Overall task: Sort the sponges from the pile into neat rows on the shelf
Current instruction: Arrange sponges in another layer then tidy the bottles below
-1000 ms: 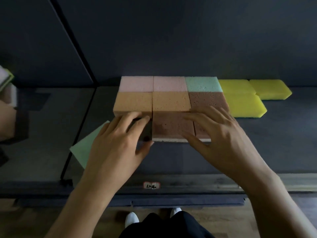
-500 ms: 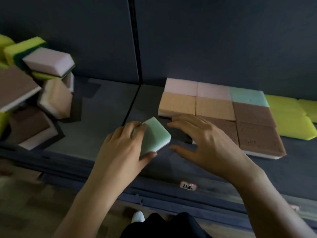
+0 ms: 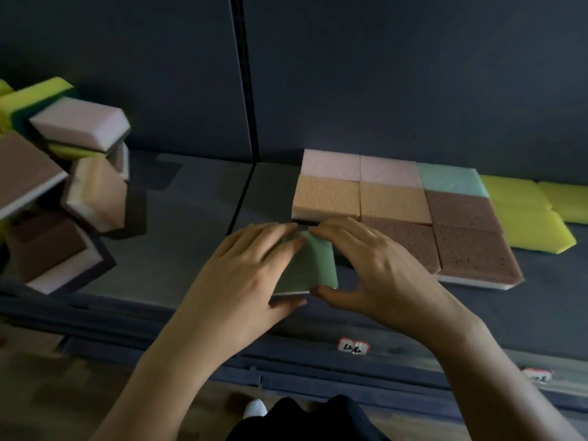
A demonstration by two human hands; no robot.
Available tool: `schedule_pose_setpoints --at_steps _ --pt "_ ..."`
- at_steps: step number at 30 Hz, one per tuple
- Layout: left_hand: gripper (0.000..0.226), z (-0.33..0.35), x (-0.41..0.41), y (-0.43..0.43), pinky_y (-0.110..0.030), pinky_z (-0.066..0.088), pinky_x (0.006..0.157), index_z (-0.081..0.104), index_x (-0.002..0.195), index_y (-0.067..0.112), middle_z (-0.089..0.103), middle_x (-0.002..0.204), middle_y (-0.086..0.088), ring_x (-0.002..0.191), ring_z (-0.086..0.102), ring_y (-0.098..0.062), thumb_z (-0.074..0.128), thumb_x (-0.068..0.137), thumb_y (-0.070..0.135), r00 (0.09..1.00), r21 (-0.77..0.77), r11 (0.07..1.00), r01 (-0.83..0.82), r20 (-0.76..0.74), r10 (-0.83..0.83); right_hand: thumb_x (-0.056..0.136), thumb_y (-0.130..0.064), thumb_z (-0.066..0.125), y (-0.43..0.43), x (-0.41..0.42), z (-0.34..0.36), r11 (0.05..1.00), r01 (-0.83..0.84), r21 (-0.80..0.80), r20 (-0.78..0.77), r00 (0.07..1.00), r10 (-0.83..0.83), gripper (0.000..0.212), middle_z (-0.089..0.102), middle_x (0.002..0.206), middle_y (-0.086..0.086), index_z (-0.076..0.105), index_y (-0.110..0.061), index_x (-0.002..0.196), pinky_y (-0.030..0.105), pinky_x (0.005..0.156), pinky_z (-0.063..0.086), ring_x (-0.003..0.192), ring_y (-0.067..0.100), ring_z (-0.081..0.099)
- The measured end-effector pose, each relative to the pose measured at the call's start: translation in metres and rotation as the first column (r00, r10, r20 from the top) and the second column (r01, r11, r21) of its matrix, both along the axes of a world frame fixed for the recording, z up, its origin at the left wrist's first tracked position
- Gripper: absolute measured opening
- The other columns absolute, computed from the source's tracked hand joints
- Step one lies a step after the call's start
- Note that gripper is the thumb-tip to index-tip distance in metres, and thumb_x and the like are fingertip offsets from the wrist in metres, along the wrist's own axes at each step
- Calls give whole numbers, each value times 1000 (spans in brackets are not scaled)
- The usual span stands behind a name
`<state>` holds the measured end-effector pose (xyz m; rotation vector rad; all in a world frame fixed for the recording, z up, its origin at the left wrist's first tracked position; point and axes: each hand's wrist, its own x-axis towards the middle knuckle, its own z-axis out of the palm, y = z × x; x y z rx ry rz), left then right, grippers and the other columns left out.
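A green sponge (image 3: 310, 268) sits on the dark shelf (image 3: 178, 249), just in front of the left orange sponge (image 3: 326, 196). My left hand (image 3: 245, 278) holds its left side, fingers over the top and thumb under the near edge. My right hand (image 3: 372, 265) grips its right side the same way. Behind it lie neat rows: pink sponges (image 3: 359, 168), a teal sponge (image 3: 450, 179), orange sponges, brown sponges (image 3: 471, 249) and yellow sponges (image 3: 534, 218). The loose pile of sponges (image 3: 63, 186) is heaped at the far left.
A vertical black divider (image 3: 245, 90) splits the back wall, and a seam runs across the shelf below it. White price labels (image 3: 353, 346) sit on the shelf's front edge. Wooden floor and a white shoe (image 3: 254, 409) show below.
The view swung left, revealing the pile. My left hand brought the green sponge in front of the orange one, and my right hand left the brown sponges and took hold of it too.
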<state>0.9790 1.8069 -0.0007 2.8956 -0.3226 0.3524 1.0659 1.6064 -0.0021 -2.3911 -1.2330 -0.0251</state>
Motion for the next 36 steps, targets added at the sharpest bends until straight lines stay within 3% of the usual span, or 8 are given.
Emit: schedule_pose_setpoints --at_steps 4,10,16,21,28,36 --pt "67 2 3 -8 -30 38 98 59 128 16 55 134 -1 118 55 -21 76 69 42 1000 22 1000 12 25 -13 78 -49 69 -5 -2 0 999 20 26 6 1000 -20 70 52 136 -5 49 -18 138 26 97 48 120 9 51" --pt "62 0 9 -11 -34 48 92 62 122 14 56 130 -2 115 58 -22 80 68 38 999 19 999 26 40 -27 83 -69 55 -34 -2 4 990 144 -4 68 987 -144 71 45 144 -9 47 -28 140 30 105 37 133 11 42" --pt "63 -3 14 -17 -38 50 92 62 122 15 56 131 -1 116 57 -22 81 67 38 999 44 998 47 -12 -46 82 -41 68 -60 3 -3 948 318 -24 89 945 -315 50 55 132 -7 60 -26 129 44 94 52 121 20 53" --pt "64 -6 18 -21 -36 50 92 61 122 18 56 131 0 116 57 -22 84 65 38 997 42 997 62 -42 -60 82 -20 76 -63 5 -9 937 348 -29 103 933 -344 42 60 129 -8 67 -25 123 42 88 54 120 19 55" --pt "67 -8 19 -22 -38 38 104 57 129 20 50 143 -4 131 48 -24 82 69 37 995 37 996 86 -58 -84 84 -16 72 -66 6 -11 946 325 -3 121 939 -323 36 63 126 -6 69 -24 119 38 85 54 116 19 59" --pt "46 -10 23 -27 -40 52 91 67 120 20 57 128 1 116 54 -21 79 76 28 994 31 994 105 -22 -105 86 -16 68 -64 5 -12 945 326 9 126 937 -325 33 63 125 -7 70 -23 119 31 85 50 115 17 58"
